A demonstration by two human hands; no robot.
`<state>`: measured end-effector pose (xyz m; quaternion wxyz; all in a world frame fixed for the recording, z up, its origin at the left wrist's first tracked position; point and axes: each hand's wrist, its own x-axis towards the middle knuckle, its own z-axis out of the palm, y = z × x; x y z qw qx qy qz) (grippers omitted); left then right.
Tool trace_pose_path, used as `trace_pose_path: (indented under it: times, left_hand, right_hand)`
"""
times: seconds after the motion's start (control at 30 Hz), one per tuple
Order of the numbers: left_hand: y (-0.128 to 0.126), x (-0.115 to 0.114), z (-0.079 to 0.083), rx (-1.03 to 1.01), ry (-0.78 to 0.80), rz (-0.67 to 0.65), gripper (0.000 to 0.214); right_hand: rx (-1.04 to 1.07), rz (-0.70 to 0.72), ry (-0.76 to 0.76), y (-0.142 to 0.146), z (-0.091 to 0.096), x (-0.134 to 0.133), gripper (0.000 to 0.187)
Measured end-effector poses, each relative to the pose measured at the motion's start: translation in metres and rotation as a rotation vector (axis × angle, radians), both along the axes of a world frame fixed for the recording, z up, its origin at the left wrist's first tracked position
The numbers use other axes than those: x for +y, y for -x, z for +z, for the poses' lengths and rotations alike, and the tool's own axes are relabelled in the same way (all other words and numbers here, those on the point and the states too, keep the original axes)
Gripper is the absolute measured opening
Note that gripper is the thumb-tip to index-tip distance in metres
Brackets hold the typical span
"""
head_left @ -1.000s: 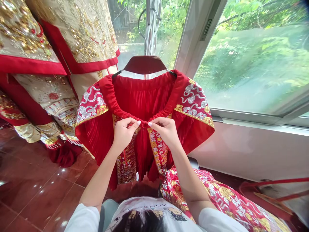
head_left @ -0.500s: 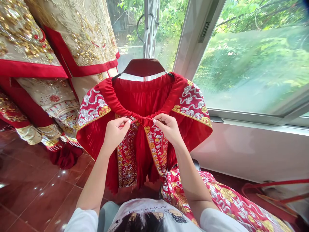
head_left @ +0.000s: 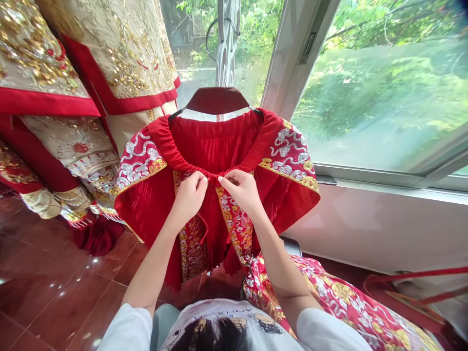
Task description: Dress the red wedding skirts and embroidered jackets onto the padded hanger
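A red pleated skirt [head_left: 197, 141] with silver and gold embroidered panels hangs by its gathered waistband from a dark hanger [head_left: 217, 101]. At the front middle of the waistband, my left hand [head_left: 192, 195] pinches the red drawstring [head_left: 204, 229] between thumb and fingers. Close beside it, my right hand [head_left: 242, 191] has the drawstring pinched from the other side. Only a narrow gap lies between the fingertips. Loose cord ends dangle below both hands. Whether a knot sits at the middle I cannot tell, as the fingers partly cover it.
Beige and red sequined garments [head_left: 127, 53] hang on the left. Behind the hanger are a metal upright [head_left: 227, 53] and a window [head_left: 365, 107]. More red embroidered cloth [head_left: 321, 287] lies at lower right, and a tiled floor [head_left: 73, 282] spreads at lower left.
Both hands have drawn inward along the drawstring to the middle of the waistband, so the fingertips are closer together. The cord ends now hang down below the hands.
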<state>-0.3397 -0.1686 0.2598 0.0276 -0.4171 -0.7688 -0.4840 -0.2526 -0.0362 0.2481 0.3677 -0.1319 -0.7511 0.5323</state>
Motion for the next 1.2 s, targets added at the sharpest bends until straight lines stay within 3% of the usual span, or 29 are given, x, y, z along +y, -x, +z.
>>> trace_pose_path:
  times: [0.1,0.2,0.3,0.43,0.57,0.73,0.9,1.07,1.2]
  left_hand:
    - [0.003,0.004,-0.003,-0.042,-0.058,0.001,0.033]
    - [0.008,0.003,0.002,-0.089,-0.161,-0.056,0.029]
    - [0.009,-0.001,0.017,-0.031,-0.237,-0.076,0.019]
    - [0.007,-0.008,0.046,0.147,-0.329,-0.009,0.015]
    - [0.016,-0.017,0.064,0.291,-0.397,0.089,0.015]
    - [0.035,-0.026,0.056,0.356,-0.414,0.213,0.014]
    - [0.030,-0.028,0.046,0.368,-0.241,0.234,0.017]
    - [0.017,-0.026,0.045,0.195,-0.075,0.084,0.017]
    - [0.012,-0.016,0.042,-0.022,-0.061,-0.046,0.015]
  right_hand:
    - [0.026,0.002,-0.027,0.001,-0.002,0.001,0.030]
    - [0.062,0.058,0.042,-0.004,0.005,0.004,0.030]
    - [0.093,0.081,0.018,-0.012,0.022,0.006,0.031]
    - [0.175,0.037,-0.118,-0.028,0.047,0.016,0.027]
    - [0.234,-0.008,-0.179,-0.040,0.057,0.035,0.026]
    - [0.266,-0.051,-0.151,-0.031,0.045,0.051,0.025]
    - [0.164,0.025,-0.196,-0.019,0.036,0.046,0.017]
    - [0.089,0.110,-0.245,-0.018,0.041,0.043,0.013]
    - [0.063,0.142,-0.036,-0.009,0.044,0.038,0.008]
